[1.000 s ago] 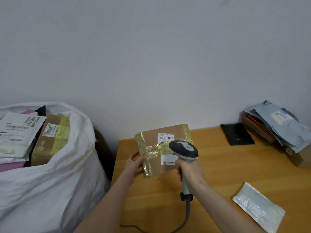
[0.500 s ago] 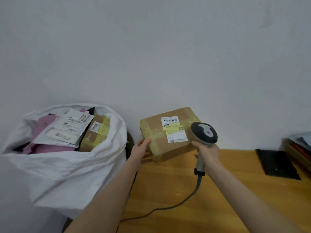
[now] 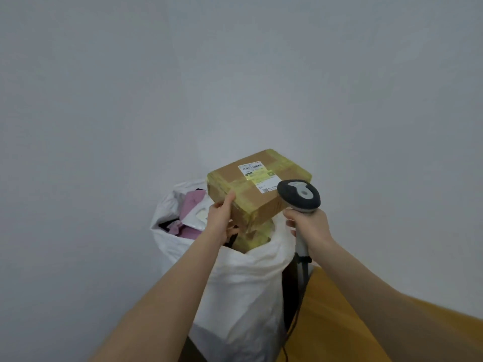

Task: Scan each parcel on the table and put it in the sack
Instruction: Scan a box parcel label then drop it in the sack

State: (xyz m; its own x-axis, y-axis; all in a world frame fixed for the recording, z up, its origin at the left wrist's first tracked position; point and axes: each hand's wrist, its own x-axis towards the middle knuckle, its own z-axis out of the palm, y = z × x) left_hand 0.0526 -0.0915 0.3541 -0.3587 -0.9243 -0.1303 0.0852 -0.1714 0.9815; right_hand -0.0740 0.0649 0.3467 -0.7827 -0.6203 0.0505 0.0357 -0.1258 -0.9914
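Your left hand (image 3: 219,221) grips the near-left corner of the taped cardboard parcel (image 3: 257,188), held above the open white sack (image 3: 235,283). Its white label (image 3: 253,169) shows a barcode; the print is unreadable. Your right hand (image 3: 309,226) clasps the scanner (image 3: 299,195) handle.

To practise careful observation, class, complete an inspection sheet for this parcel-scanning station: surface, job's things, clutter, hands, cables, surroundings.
Surface: wooden table, only a corner in view.
Job's things: taped cardboard parcel held above the open white sack, which holds a pink mailer and another taped box; scanner beside the parcel.
Clutter: nothing seen.
Hands: left hand grips the parcel's near corner; right hand grips the scanner's handle.
Cables: scanner cable hangs between sack and table.
Surroundings: plain pale wall.
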